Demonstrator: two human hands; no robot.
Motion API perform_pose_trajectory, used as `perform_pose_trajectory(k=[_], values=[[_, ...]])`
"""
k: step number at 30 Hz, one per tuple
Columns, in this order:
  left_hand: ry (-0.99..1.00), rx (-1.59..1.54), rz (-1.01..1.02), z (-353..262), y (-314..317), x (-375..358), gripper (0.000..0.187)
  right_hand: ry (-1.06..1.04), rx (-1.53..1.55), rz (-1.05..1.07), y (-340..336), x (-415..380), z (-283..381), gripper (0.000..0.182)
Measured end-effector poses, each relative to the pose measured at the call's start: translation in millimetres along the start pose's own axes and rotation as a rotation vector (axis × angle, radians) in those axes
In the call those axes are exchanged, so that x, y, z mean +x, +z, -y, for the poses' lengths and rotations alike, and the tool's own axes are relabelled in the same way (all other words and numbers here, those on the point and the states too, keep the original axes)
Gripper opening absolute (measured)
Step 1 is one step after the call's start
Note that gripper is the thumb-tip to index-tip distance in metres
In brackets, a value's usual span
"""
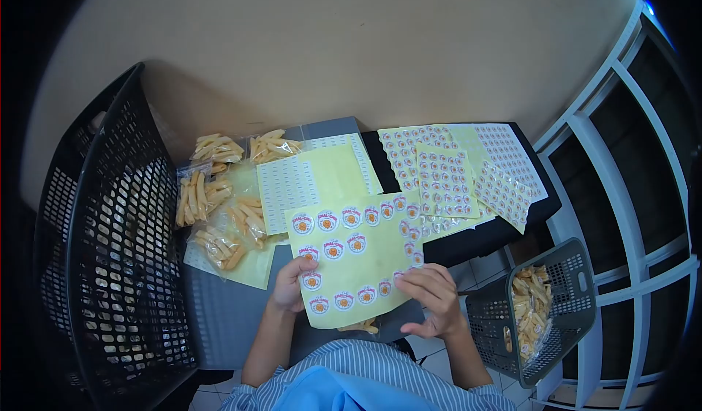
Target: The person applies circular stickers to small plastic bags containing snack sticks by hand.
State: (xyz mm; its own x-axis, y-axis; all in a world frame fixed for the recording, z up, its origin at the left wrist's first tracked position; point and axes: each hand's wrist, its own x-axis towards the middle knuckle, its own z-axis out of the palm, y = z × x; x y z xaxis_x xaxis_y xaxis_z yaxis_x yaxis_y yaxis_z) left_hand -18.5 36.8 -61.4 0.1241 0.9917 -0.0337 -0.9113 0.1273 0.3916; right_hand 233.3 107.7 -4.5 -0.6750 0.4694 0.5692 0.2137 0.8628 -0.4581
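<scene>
A pale yellow sticker sheet is held up in front of me. Round white stickers with red lettering and an orange picture run along its edges, and bare backing shows in the middle. My left hand grips the sheet's left edge with the thumb on top. At the lower right edge, the fingertips of my right hand touch the sheet beside a sticker, thumb spread away from the fingers. Whether a sticker clings to those fingertips is too small to tell. Below the sheet, part of a bag of pale yellow sticks peeks out.
Clear bags of yellow sticks lie left on the grey table, beside sheets of small labels. More round-sticker sheets cover a black surface at right. A tall black crate stands left; a smaller basket holds filled bags.
</scene>
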Motion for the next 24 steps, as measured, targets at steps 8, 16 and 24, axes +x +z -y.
perform_pose_trajectory(k=[8,16,24], values=[[-0.096,0.209,0.005,-8,27,-11,0.048,-0.109,-0.210,-0.104,23,74,14,0.038],[-0.243,0.232,-0.045,-18,32,-7,0.047,-0.227,-0.182,0.082,10,82,10,0.031],[-0.327,0.196,-0.040,-28,29,-4,0.044,-0.315,-0.110,0.180,-1,90,10,0.025]])
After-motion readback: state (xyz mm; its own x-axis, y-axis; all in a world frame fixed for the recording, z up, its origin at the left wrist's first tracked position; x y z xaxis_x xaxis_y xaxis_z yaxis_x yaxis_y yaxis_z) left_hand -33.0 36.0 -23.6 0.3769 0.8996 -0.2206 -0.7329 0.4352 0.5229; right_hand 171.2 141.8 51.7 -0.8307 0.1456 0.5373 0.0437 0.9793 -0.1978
